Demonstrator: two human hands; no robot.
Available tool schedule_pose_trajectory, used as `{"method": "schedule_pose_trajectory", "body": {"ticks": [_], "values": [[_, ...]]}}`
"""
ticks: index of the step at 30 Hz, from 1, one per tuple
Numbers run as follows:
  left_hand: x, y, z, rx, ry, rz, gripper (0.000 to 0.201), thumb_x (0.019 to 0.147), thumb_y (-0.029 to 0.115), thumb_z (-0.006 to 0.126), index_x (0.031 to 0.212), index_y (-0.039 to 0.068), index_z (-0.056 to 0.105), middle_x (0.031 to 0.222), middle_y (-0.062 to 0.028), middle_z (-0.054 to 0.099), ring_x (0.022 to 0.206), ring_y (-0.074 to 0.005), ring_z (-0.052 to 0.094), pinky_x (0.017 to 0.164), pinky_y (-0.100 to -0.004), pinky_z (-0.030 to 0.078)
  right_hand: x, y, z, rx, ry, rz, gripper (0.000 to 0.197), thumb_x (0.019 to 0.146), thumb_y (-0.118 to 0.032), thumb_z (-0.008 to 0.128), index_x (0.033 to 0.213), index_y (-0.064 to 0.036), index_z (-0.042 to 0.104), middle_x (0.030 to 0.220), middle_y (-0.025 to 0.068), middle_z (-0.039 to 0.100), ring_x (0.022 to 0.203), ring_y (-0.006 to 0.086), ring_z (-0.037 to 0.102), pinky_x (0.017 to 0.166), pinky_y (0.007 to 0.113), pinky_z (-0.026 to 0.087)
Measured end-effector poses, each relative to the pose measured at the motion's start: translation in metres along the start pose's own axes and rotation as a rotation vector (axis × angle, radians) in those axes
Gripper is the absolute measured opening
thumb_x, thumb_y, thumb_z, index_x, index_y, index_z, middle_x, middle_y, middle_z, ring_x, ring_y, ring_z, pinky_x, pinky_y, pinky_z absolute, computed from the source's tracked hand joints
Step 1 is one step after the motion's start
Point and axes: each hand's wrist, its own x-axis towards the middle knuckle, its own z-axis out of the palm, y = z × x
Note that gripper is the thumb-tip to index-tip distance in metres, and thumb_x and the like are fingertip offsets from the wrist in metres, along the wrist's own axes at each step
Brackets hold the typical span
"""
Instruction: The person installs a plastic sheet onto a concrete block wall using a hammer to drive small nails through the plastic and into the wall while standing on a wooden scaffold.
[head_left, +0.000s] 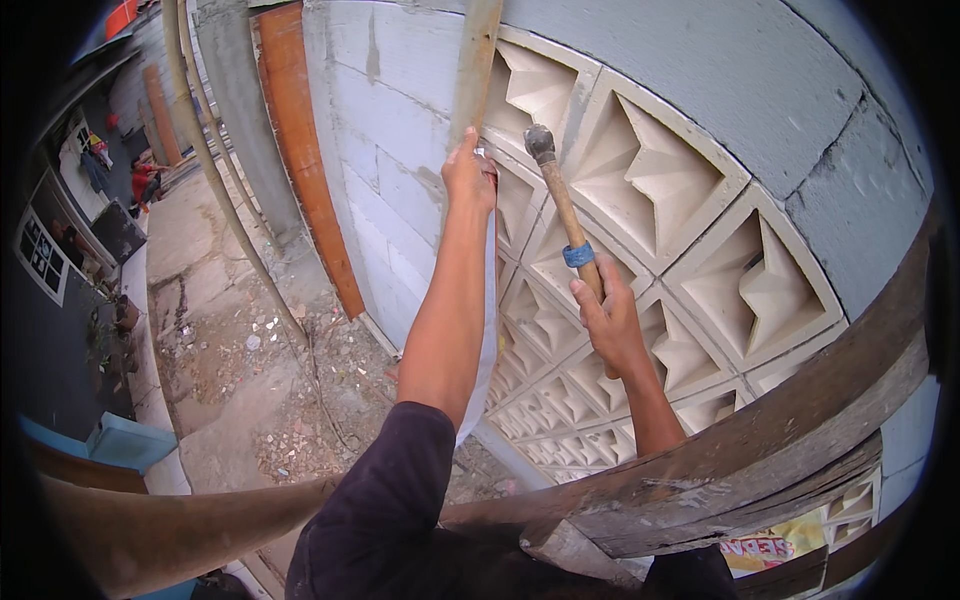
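My right hand [612,318] is closed around the wooden handle of a hammer [563,205], which has a dark, dusty head and a blue band. The hammer is raised, its head up and tilted left, in front of a wall of cream breeze blocks [655,185]. My left hand [468,178] reaches up and grips an upright wooden board [475,75] at the left edge of the breeze blocks. Close beside its fingers is a small shiny and reddish piece [487,165], too small to name. A pale strip [480,370] hangs below that hand, partly hidden by my forearm.
A thick wooden beam [760,450] crosses close below my right arm, and a round pole [190,530] lies low on the left. Far below is rubble-strewn ground [300,400]. Thin poles [235,215] and an orange-brown plank [305,160] stand left. Another person [147,182] is far off.
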Motion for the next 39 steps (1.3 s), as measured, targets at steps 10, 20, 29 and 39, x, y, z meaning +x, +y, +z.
{"method": "schedule_pose_trajectory", "body": {"ticks": [10, 20, 29, 39], "values": [[-0.011, -0.009, -0.001, 0.002, 0.009, 0.157, 0.030, 0.094, -0.005, 0.066, 0.122, -0.010, 0.056, 0.097, -0.0123, 0.066, 0.075, -0.0173, 0.064, 0.065, -0.0254, 0.053, 0.001, 0.000, -0.006, -0.030, -0.014, 0.035, 0.039, 0.100, -0.024, 0.062, 0.127, 0.0007, 0.052, 0.080, 0.0142, 0.057, 0.072, 0.0224, 0.053, 0.070, 0.036, 0.045], [-0.020, -0.007, 0.002, 0.040, 0.084, 0.217, 0.019, 0.092, -0.004, 0.069, 0.108, -0.014, 0.063, 0.086, -0.0116, 0.068, 0.071, -0.0177, 0.069, 0.061, -0.0246, 0.057, 0.015, -0.029, -0.012, -0.243, -0.050, -0.149, 0.037, 0.099, -0.022, 0.061, 0.128, -0.0004, 0.051, 0.079, 0.0213, 0.062, 0.073, 0.0386, 0.061, 0.071, 0.044, 0.047], [-0.027, -0.017, 0.012, 0.066, 0.125, 0.267, 0.020, 0.093, -0.001, 0.068, 0.110, -0.012, 0.062, 0.089, -0.0113, 0.067, 0.072, -0.0147, 0.064, 0.068, -0.0271, 0.057, 0.056, -0.059, -0.013, -0.692, -0.168, -0.370, 0.039, 0.099, -0.022, 0.059, 0.131, -0.0012, 0.051, 0.102, 0.0250, 0.067, 0.088, 0.0459, 0.066, 0.077, 0.054, 0.051], [-0.019, -0.020, 0.009, 0.132, 0.148, 0.284, 0.021, 0.093, 0.001, 0.071, 0.110, -0.009, 0.062, 0.094, -0.0109, 0.067, 0.073, -0.0150, 0.064, 0.063, -0.0244, 0.056, 0.068, -0.071, -0.005, -0.848, -0.218, -0.325, 0.047, 0.099, -0.022, 0.059, 0.139, 0.0006, 0.049, 0.099, 0.0258, 0.067, 0.085, 0.0444, 0.068, 0.075, 0.053, 0.053]]}}
